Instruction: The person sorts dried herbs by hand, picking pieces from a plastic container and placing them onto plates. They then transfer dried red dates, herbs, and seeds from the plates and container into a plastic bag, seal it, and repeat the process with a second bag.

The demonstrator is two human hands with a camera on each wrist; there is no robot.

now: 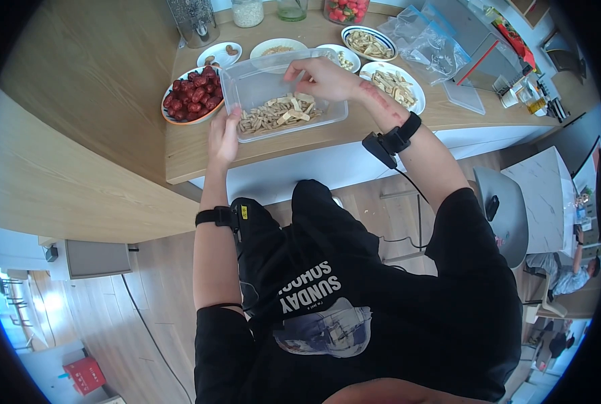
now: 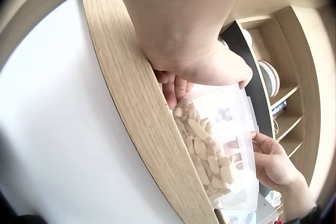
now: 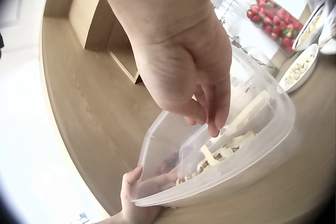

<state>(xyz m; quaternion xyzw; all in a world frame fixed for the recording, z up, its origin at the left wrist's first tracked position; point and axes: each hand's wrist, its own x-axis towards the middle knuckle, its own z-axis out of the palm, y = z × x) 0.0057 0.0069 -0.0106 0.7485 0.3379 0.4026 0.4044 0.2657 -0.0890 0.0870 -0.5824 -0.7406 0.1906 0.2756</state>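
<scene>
1. From here I read the step as sorting or spreading the pale slices inside the clear container, which sits by the front edge of the table.
2. My left hand grips the container's end, thumb at the rim and fingers outside the wall. I'd make that hold firm without squeezing, so the thin plastic doesn't bow.
3. My right hand reaches in over the far side, its fingers loosely bent and partly apart. I see nothing held, but can't rule out 1 small slice at the tips.
4. The slices gather on the near side, so I'd come at them from above and use light fingertip contact; flat, brittle-looking pieces could snap under pressure.
5. I'd work in short strokes, with my wrist above the rim, and tilt only slightly, away from the bowl of red dates just beside.
</scene>
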